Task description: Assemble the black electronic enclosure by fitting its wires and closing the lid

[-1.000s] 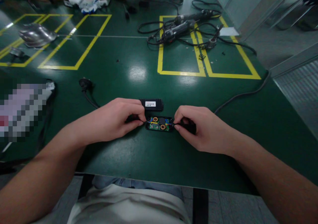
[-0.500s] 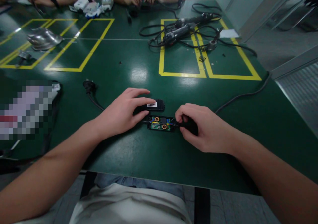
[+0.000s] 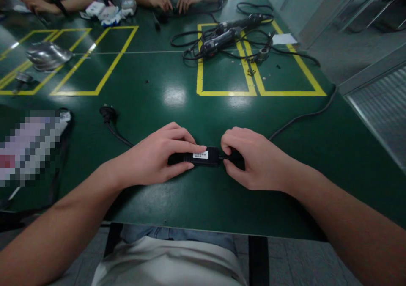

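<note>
A black plastic casing cover (image 3: 213, 157) with a white label lies over the spot of the circuit board, which is now hidden. My left hand (image 3: 155, 155) grips the cover's left part, fingertips along its far side and thumb at the near edge. Whether the cover is seated on the lower shell, I cannot tell. At the casing's right end, my right hand (image 3: 253, 159) is closed around the black cable (image 3: 223, 157), thumb and forefinger beside where it enters. To the left of my left hand lies a black power plug (image 3: 108, 114) on its cord.
Coiled cables and black electric screwdrivers (image 3: 220, 40) lie at the back right of the green table (image 3: 152, 205). A shiny metal piece (image 3: 49, 55) is at the far left, a blurred-out object (image 3: 28, 142) nearer. People sit across; one co-worker's hands (image 3: 174, 1) are on a dark item.
My left hand has brought the cover from behind the open casing toward me and over the circuit board, hiding it. My right hand still holds the cable. The view has shifted slightly.
</note>
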`<state>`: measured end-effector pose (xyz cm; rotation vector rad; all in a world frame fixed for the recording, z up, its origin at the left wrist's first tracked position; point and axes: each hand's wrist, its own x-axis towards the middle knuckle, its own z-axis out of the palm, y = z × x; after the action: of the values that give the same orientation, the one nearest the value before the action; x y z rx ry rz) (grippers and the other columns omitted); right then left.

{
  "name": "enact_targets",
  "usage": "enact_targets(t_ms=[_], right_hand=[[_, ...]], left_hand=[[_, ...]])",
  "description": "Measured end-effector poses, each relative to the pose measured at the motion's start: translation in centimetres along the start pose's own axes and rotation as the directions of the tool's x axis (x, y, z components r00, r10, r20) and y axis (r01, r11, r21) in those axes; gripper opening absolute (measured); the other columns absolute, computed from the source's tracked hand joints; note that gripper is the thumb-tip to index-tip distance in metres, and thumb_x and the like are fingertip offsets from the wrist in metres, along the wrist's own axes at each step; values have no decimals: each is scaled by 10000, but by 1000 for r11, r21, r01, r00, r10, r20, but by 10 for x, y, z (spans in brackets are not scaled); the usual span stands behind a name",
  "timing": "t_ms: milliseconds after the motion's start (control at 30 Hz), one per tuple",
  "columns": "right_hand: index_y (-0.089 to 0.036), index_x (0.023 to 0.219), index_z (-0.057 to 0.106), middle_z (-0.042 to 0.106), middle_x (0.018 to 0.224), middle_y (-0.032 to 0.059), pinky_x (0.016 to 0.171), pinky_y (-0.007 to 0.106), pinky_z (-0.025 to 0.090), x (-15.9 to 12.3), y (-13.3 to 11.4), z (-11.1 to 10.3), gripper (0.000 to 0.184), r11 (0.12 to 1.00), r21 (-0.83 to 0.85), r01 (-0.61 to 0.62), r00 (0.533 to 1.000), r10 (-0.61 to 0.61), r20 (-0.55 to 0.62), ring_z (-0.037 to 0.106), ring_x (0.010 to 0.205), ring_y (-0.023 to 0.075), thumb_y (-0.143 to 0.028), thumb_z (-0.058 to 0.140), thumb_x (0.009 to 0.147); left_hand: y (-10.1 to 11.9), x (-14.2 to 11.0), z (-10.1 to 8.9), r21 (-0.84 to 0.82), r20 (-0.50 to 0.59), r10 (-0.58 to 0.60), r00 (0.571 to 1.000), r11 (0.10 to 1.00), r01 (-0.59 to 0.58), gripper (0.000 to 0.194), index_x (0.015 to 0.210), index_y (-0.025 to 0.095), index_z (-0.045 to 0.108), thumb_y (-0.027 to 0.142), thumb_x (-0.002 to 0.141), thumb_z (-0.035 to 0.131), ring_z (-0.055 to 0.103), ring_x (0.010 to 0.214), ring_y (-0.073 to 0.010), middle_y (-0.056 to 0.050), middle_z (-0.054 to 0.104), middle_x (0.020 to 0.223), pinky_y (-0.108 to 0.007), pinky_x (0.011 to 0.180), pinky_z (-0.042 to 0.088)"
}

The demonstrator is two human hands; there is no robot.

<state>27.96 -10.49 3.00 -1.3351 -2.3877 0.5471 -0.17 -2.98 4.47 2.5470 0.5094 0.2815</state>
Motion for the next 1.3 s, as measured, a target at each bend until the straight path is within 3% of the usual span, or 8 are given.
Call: enact_targets(t_ms=[833,1033,1300], right_hand=[[-267,847,412,582,805,22,708,357,337,-2,1,7,249,999,-24,33,998,-34,-56,506,744,220,-159,633,805],[-255,895,458,593,828,26,709,351,346,-3,4,7,191,996,-4,90,994,-90,-59,505,748,218,-197,627,827],[-246,916,492,598,822,18,709,342,355,-3,2,3,114,998,19,68,997,-67,-26,522,737,210,-208,600,911]], left_hand=[[3,-1,1,-28,-5,-14,1000,1000,14,363,1403,253,777,226,1049,703,715,1162,-232,-79,775,1279,-360,1042,584],[2,-1,2,0,-13,12,1000,1000,-12,353,1411,244,768,240,1067,690,715,1152,-234,-81,775,1269,-374,1045,585],[3,-2,2,14,-7,13,1000,1000,-13,344,1413,240,760,253,1078,684,713,1158,-238,-85,774,1279,-379,1041,585]])
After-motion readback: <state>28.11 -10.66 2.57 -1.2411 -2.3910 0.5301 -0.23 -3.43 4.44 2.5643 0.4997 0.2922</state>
